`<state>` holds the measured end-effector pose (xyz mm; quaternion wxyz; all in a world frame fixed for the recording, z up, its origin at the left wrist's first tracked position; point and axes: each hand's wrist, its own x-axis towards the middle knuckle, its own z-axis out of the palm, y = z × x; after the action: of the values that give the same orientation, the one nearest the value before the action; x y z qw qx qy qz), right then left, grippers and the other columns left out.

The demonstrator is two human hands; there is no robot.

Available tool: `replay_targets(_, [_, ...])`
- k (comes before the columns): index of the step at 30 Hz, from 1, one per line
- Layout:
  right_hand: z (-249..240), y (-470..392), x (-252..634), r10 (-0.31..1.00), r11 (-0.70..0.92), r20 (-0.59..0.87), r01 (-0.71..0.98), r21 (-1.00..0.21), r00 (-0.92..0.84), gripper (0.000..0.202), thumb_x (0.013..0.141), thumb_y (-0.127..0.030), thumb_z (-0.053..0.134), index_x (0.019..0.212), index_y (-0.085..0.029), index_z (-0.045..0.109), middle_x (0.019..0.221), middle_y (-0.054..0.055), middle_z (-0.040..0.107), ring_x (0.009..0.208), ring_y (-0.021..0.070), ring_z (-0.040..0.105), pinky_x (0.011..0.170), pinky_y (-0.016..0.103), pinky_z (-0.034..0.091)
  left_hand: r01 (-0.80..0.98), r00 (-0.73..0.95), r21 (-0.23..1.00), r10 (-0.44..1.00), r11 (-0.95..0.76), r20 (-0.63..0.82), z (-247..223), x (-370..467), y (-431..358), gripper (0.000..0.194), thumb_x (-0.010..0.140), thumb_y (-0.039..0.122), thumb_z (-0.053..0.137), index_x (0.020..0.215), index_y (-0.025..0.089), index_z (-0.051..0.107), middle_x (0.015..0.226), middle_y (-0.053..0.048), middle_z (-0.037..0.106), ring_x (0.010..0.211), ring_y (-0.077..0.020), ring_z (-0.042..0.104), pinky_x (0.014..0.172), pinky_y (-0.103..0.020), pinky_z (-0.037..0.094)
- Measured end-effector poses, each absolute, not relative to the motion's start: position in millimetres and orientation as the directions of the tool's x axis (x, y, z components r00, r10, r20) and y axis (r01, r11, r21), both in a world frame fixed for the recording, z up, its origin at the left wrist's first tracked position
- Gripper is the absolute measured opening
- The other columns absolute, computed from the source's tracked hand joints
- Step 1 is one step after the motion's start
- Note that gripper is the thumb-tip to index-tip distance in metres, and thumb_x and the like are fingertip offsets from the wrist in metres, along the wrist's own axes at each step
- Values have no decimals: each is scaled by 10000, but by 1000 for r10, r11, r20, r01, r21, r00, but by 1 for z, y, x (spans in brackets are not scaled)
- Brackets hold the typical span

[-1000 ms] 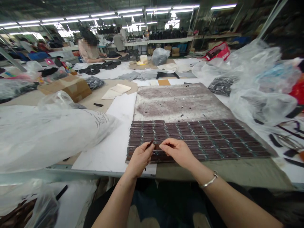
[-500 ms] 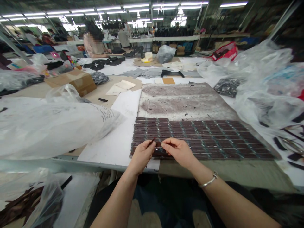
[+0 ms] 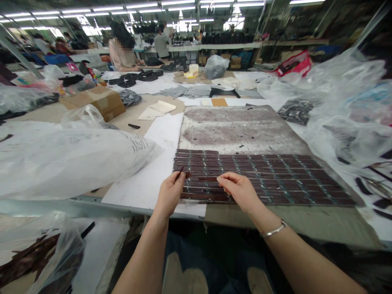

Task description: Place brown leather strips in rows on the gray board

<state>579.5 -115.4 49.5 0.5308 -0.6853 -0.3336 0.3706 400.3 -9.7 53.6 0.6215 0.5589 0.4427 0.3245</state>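
My left hand [image 3: 170,191] is closed, with dark brown strips [image 3: 180,172] sticking out between thumb and fingers. They look like leather or a similar material. My right hand [image 3: 240,190] pinches the right end of another thin brown strip [image 3: 208,179], which stretches leftward toward the left hand. Below both hands lies a board [image 3: 214,141], its near half covered with rows of brown strips [image 3: 263,173] laid side by side. Bluish-green lines cross these rows at intervals. The fingers hide part of the rows beneath them.
At left lies a large white plastic sack [image 3: 76,163] near a cardboard box [image 3: 94,102]. Clear plastic bags [image 3: 343,94] heap up at right. A bag of loose brown strips [image 3: 33,257] sits lower left. Across the table, a person [image 3: 121,53] works.
My hands have moved apart, the left one leftward and the right one slightly rightward. A brown strip now shows between them, its end in my right fingers.
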Motion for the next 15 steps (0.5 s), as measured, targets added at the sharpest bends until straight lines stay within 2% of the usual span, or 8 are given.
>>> replay_targets(4, [50,-116,579,850,-252,-169,104,-962,498,257,718,-431,632,721,-176,661,633,4,596,532,97,451,483,229,340,5,317,988,936,157,-150,63,377,8,352,790,486,569,930,165,600,536,84,305,431,-49,210,394,-187,135])
replay_targets(7, [50,-115,573,861,-276,-182,137,-951,474,270,720,-438,618,730,-174,674,641,13,615,525,100,465,482,231,350,177,280,984,957,22,-72,70,360,15,337,806,481,546,930,177,620,551,62,366,458,-62,275,402,-190,180])
replay_targets(9, [51,-114,569,871,-290,-187,168,-942,455,270,728,-435,611,734,-174,681,641,15,624,521,102,474,490,234,362,318,336,945,941,-76,-37,74,352,15,324,803,462,548,924,180,652,547,46,399,488,-79,322,419,-198,225])
replay_targets(11, [51,-113,565,881,-293,-181,204,-934,438,262,738,-427,608,732,-176,683,644,15,632,528,105,486,509,237,377,384,397,914,917,-127,-39,78,346,15,324,796,440,555,945,179,676,542,36,414,508,-91,347,433,-203,249])
replay_targets(15, [50,-110,559,888,-279,-167,212,-937,428,254,742,-425,612,727,-182,681,637,12,629,529,110,492,509,239,379,300,361,954,928,-27,-87,80,341,17,311,805,415,540,967,172,648,524,54,352,463,-72,301,407,-192,200])
